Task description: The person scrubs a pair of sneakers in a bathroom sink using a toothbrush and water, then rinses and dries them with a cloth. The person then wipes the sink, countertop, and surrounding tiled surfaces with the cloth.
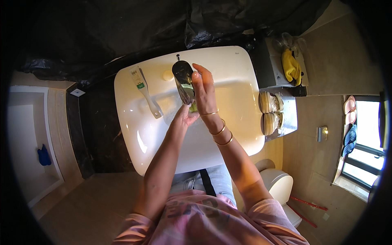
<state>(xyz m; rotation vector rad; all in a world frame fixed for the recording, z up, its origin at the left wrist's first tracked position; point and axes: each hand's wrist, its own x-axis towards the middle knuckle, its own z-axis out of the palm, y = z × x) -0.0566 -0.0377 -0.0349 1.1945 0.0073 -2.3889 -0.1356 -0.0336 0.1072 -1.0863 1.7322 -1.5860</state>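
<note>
A shiny tap (183,73) stands at the back of the white washbasin (211,153). My left hand (185,115) is under its spout, at a small yellow-green object (193,107). Most of that object is hidden between the hands and the tap, and its kind cannot be told. Along the tap's right side is my right hand (204,88), thumb against the edge and fingers apart. A long white-handled tool (150,99) with a label lies on the basin's left side. Between it and the tap sits a round cream-coloured piece (167,75).
White shoes (271,113) rest on a ledge right of the basin. Behind them, a yellow cloth (291,67) hangs over a box (275,62). A toilet (277,185) stands at lower right. Dark plastic sheeting (137,30) covers the area behind the basin.
</note>
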